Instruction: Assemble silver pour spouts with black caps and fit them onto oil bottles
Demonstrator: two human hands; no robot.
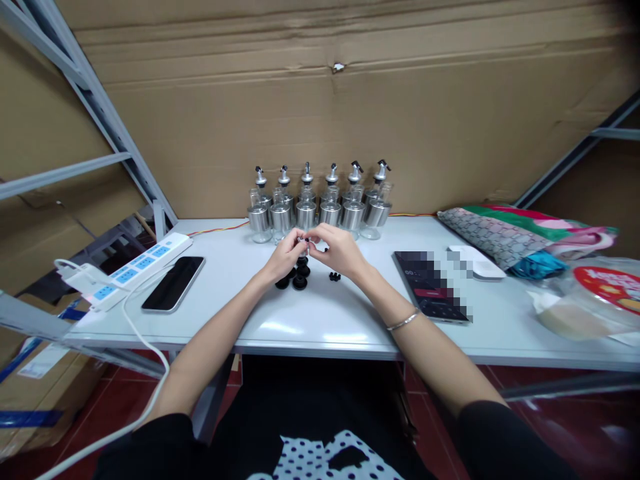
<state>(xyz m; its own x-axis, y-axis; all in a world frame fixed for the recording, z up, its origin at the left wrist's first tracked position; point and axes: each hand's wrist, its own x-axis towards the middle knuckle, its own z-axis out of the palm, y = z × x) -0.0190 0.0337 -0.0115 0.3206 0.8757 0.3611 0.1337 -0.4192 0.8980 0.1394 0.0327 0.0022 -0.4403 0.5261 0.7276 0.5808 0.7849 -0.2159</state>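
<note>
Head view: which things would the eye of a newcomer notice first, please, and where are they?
Probably the two rows of glass bottles with metal sleeves at the back of the white table, the rear row topped with spouts. Next, in front of them, the left hand and right hand meet at a small part. The colourful bundle at the table's right also stands out.

white power strip, phone beside it, cardboard
</note>
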